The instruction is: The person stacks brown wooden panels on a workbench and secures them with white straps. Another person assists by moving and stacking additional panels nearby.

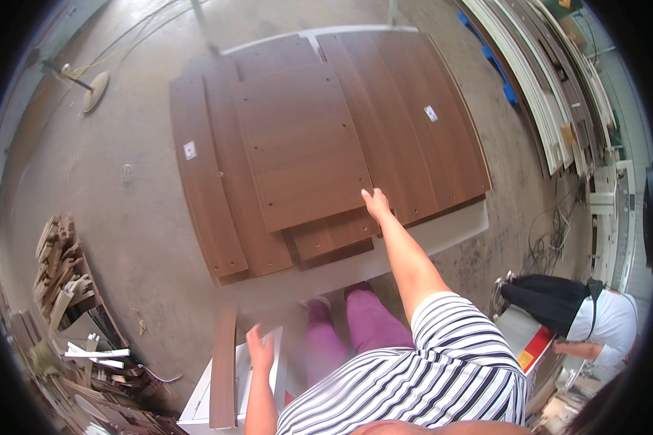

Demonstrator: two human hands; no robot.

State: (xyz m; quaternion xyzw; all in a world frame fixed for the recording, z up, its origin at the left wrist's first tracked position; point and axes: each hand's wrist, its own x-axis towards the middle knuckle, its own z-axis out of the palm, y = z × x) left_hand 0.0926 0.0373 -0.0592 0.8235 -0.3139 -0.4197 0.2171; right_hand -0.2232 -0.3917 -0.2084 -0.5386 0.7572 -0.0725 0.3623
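Observation:
A brown wood-look panel (pixel 305 145) with several drilled holes lies on top of a wide stack of similar boards in front of me. My right hand (pixel 375 204) is at its near right corner, thumb on top and fingers curled round the edge, partly hidden. Lower left, my left hand (pixel 260 351) is open and empty, thumb and fingers apart. It hovers beside a narrow brown board (pixel 224 370), which lies on a white surface (pixel 202 388).
Brown boards (pixel 406 116) lie beneath and beside the panel on a pale base (pixel 453 226). Offcuts (pixel 65 275) are piled at left. Long panels (pixel 533 80) are stacked at far right. Another person (pixel 595 319) bends over a machine at lower right. Cables (pixel 548 239) lie on the floor.

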